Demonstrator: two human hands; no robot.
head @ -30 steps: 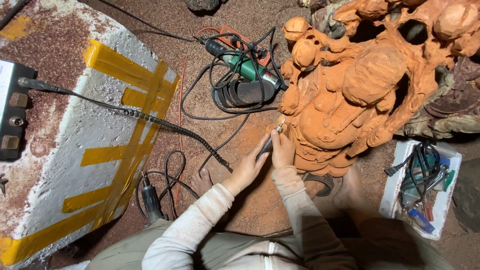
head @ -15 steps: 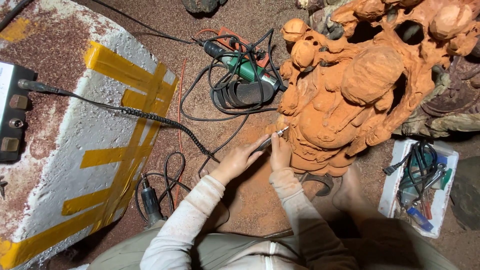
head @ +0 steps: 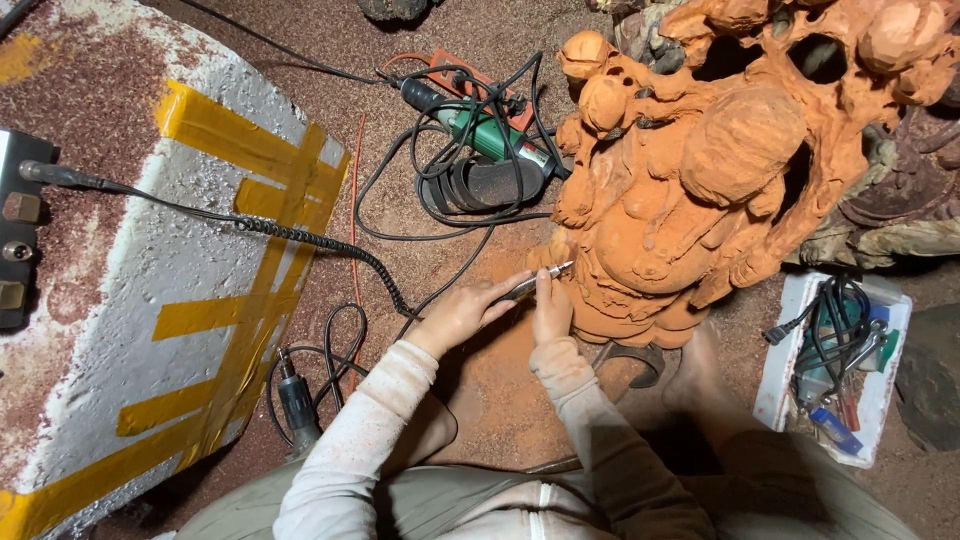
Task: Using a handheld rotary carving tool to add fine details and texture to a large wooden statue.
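Note:
A large reddish-brown carved wood sculpture stands on the dusty red floor. My left hand grips a slim metal carving handpiece like a pen. Its tip touches the sculpture's lower left edge. A black coiled flexible shaft runs from the handpiece toward the left. My right hand sits right beside the sculpture's base, fingers curled, with a fingertip pressed on the front of the handpiece. Both sleeves are pale and dusty.
A white block with yellow tape strips fills the left, a black control box at its edge. A green power tool lies on tangled black cables. A spare handpiece lies near my knee. A white tray of tools sits right.
The handpiece tip has shifted slightly right along the sculpture's lower edge and now lies flatter. Both hands stay in nearly the same place.

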